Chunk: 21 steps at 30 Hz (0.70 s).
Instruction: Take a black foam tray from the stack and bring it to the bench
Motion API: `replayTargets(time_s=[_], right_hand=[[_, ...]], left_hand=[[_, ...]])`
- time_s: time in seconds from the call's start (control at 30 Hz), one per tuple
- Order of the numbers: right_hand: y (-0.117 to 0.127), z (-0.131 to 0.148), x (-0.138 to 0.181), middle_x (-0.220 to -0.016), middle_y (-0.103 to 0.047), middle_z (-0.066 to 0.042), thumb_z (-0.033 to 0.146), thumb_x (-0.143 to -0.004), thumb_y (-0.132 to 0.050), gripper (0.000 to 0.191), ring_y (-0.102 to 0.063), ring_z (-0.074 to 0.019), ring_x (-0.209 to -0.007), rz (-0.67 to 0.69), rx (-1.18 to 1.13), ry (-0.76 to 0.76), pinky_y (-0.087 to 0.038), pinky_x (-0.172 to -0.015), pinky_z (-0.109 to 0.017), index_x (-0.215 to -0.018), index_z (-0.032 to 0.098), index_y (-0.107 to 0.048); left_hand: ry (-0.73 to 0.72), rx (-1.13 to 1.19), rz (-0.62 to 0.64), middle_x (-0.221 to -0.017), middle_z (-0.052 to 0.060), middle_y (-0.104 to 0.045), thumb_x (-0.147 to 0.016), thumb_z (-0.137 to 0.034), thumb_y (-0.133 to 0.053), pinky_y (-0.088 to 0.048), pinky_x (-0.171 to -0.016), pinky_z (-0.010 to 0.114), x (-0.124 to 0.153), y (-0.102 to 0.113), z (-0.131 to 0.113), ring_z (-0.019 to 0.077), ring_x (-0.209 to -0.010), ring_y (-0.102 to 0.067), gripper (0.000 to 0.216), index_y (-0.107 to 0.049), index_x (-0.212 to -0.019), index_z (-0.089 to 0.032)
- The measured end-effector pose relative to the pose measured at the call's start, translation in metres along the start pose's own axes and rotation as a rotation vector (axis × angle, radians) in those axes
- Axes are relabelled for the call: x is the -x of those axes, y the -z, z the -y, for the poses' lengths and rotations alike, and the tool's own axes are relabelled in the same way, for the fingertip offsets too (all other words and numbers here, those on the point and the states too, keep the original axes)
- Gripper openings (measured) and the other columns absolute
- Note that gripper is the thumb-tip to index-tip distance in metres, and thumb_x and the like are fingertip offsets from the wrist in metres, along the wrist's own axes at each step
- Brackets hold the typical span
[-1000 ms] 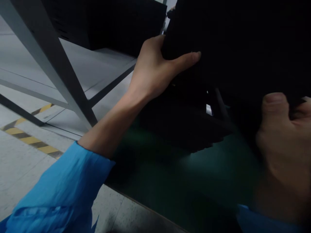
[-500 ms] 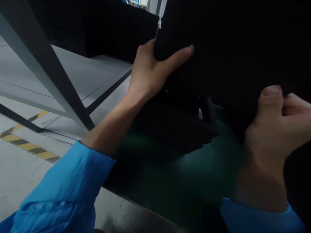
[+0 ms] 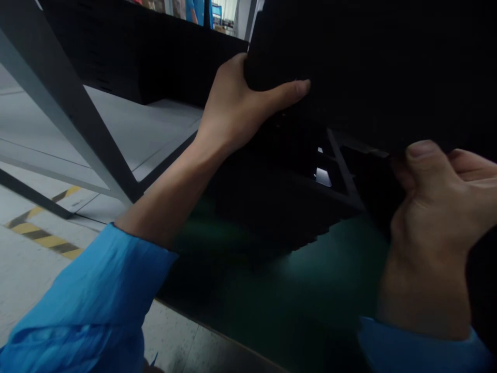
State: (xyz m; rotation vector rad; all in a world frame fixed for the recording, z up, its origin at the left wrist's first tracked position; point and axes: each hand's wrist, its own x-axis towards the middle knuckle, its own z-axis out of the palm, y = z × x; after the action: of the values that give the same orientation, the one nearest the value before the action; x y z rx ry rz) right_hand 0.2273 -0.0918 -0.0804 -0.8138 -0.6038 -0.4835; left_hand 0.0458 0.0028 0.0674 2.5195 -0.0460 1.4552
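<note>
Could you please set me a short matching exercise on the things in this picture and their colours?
Things:
1. sleeve
2. table top
3. floor tape
4. big object gripped by the left hand and right hand

Colours:
a. dark green
b. black
c. bright blue
d. yellow and black stripes

Pairs: 1-c, 2-a, 3-d, 4-b

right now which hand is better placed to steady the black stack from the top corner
Left, probably. The left hand already wraps the upper corner of the black stack, thumb flat on its face. The right hand pinches its lower edge, low and close.
</note>
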Motion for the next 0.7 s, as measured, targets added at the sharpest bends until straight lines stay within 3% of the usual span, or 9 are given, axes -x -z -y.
replayTargets(time_s=[0.13, 0.2, 0.27, 0.33, 0.43, 0.6, 0.7], right_hand=[[-0.003, -0.014, -0.010, -0.053, -0.040, 0.007, 0.032, -0.057, -0.084, 0.036, -0.041, -0.0114, -0.050, -0.099, -0.169, -0.059, -0.050, -0.060, -0.037, -0.057, 0.021, -0.050], [-0.004, -0.016, -0.013, -0.067, -0.053, 0.004, 0.034, -0.050, -0.085, 0.040, -0.051, -0.0147, -0.059, -0.165, -0.260, -0.079, -0.051, -0.063, -0.036, -0.078, 0.019, -0.060], [-0.002, -0.014, -0.014, -0.074, -0.056, 0.002, 0.033, -0.055, -0.085, 0.040, -0.057, -0.0164, -0.067, -0.114, -0.285, -0.073, -0.051, -0.067, -0.036, -0.082, 0.019, -0.059], [0.001, -0.008, -0.013, -0.063, -0.047, 0.004, 0.035, -0.068, -0.083, 0.037, -0.056, -0.0154, -0.065, -0.006, -0.225, -0.034, -0.051, -0.067, -0.033, -0.064, 0.019, -0.049], [0.007, 0.000, -0.011, -0.053, -0.029, 0.006, 0.040, -0.080, -0.078, 0.056, -0.046, -0.0114, -0.054, 0.050, -0.076, 0.052, -0.041, -0.055, -0.027, -0.052, 0.020, -0.033], [0.010, -0.002, -0.011, -0.057, -0.031, 0.005, 0.035, -0.086, -0.073, 0.055, -0.027, -0.0071, -0.050, 0.035, 0.081, 0.159, -0.023, -0.049, -0.027, -0.052, 0.018, -0.033], [0.011, -0.006, -0.009, -0.056, -0.028, 0.006, 0.033, -0.087, -0.074, 0.056, -0.025, -0.0072, -0.051, 0.039, 0.130, 0.179, -0.017, -0.050, -0.030, -0.051, 0.018, -0.033]], left_hand=[[0.112, 0.006, -0.041, -0.110, 0.009, -0.072, -0.080, -0.026, -0.083, -0.061, -0.088, 0.032, -0.003, -0.004, -0.006, 0.0219, -0.102, -0.070, 0.035, -0.069, -0.108, -0.010], [0.130, 0.010, -0.053, -0.109, 0.006, -0.073, -0.079, -0.029, -0.084, -0.061, -0.090, 0.033, -0.002, -0.006, -0.007, 0.0222, -0.103, -0.070, 0.032, -0.071, -0.105, -0.013], [0.127, 0.013, -0.081, -0.108, 0.005, -0.074, -0.079, -0.032, -0.084, -0.060, -0.090, 0.032, 0.000, -0.007, -0.006, 0.0223, -0.104, -0.070, 0.032, -0.072, -0.103, -0.016], [0.134, 0.022, -0.128, -0.106, 0.003, -0.075, -0.079, -0.034, -0.084, -0.060, -0.087, 0.030, 0.001, -0.009, -0.005, 0.0221, -0.104, -0.070, 0.031, -0.073, -0.101, -0.016], [0.136, 0.022, -0.156, -0.105, 0.002, -0.075, -0.080, -0.037, -0.083, -0.059, -0.085, 0.030, 0.002, -0.011, -0.005, 0.0229, -0.104, -0.069, 0.028, -0.073, -0.097, -0.018], [0.073, -0.009, -0.135, -0.104, 0.004, -0.075, -0.080, -0.036, -0.083, -0.060, -0.084, 0.034, 0.002, -0.011, -0.004, 0.0242, -0.100, -0.070, 0.026, -0.074, -0.096, -0.018], [0.080, -0.002, -0.098, -0.096, 0.004, -0.076, -0.079, -0.032, -0.085, -0.061, -0.083, 0.036, 0.001, -0.008, -0.002, 0.0246, -0.096, -0.071, 0.021, -0.075, -0.089, -0.017]])
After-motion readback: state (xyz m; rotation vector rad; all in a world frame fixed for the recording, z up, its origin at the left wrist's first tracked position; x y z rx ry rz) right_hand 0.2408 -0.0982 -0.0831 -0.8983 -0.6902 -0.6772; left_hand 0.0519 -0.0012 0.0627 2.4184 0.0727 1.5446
